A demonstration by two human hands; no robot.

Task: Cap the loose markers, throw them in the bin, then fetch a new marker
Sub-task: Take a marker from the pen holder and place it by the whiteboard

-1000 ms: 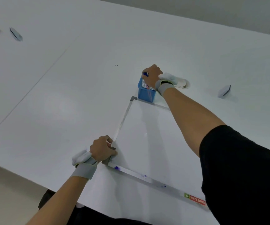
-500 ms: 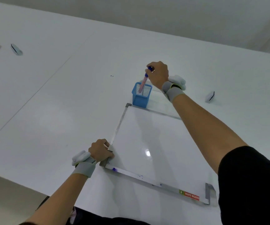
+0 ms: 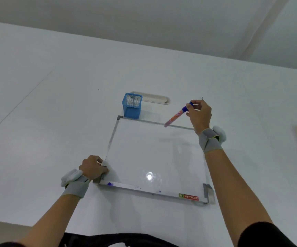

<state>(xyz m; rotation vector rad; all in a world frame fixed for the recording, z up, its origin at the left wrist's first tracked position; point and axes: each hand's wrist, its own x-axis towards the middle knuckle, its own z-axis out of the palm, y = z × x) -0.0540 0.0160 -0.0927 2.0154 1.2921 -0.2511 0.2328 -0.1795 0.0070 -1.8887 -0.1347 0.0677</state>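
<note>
Marker (image 3: 177,115), capped in blue with a pinkish barrel, hangs tilted from the right hand (image 3: 199,114), whose fingers (image 3: 196,103) pinch its cap end; the lower end sits over the far edge of the whiteboard (image 3: 154,157), to the right of the blue mesh holder (image 3: 132,108) and well clear of it. The left hand (image 3: 92,168) is closed on the board's near-left frame corner, steadying it on the table (image 3: 37,122). Judged step: the last one, fetching a new marker, now in hand; no loose markers and no bin are in view. The next move probably calls for bringing the marker down to the board and, if it is to be used, freeing the left hand to pull the cap. Readable writing: a red label on the near frame, "WHITE BOARD", beside a small green mark too small to read. Blue ink spots dot the near frame.
</note>
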